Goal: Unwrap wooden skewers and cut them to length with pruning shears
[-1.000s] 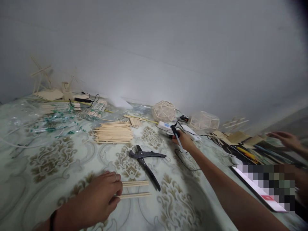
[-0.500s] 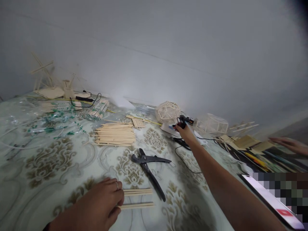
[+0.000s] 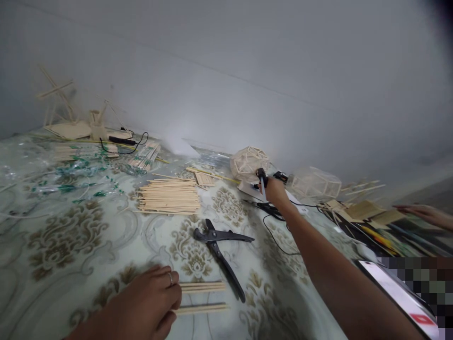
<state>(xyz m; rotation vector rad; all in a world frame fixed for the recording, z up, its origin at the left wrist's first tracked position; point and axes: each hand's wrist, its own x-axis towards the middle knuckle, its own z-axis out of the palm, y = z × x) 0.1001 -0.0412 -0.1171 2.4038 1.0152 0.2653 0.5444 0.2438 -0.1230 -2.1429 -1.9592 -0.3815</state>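
Observation:
At the lower left, my left hand (image 3: 150, 300), with a ring on one finger, is curled over the near ends of some thin wooden sticks (image 3: 203, 286); their other ends point right. My right hand (image 3: 276, 191) is stretched far forward and closed around a black glue gun (image 3: 262, 175) with a pale glue stick jutting from it. Just under that hand lie black pliers (image 3: 271, 208) and a thin black cord. Between my hands a black-handled cutter (image 3: 215, 236) rests on the cloth with its handles spread. A pile of wooden sticks (image 3: 168, 196) lies beyond it.
Two stick-built frames, a rounded one (image 3: 249, 163) and a longer one (image 3: 314, 182), stand near the wall. Plastic-wrapped stick packs (image 3: 143, 158) and a stick model (image 3: 69, 127) are on the left. A phone (image 3: 399, 297) and another person's hand (image 3: 421, 212) are on the right.
My right hand has lifted and turned the glue gun, so its glue stick now points downward. My left hand stays on the sticks. The view has shifted slightly.

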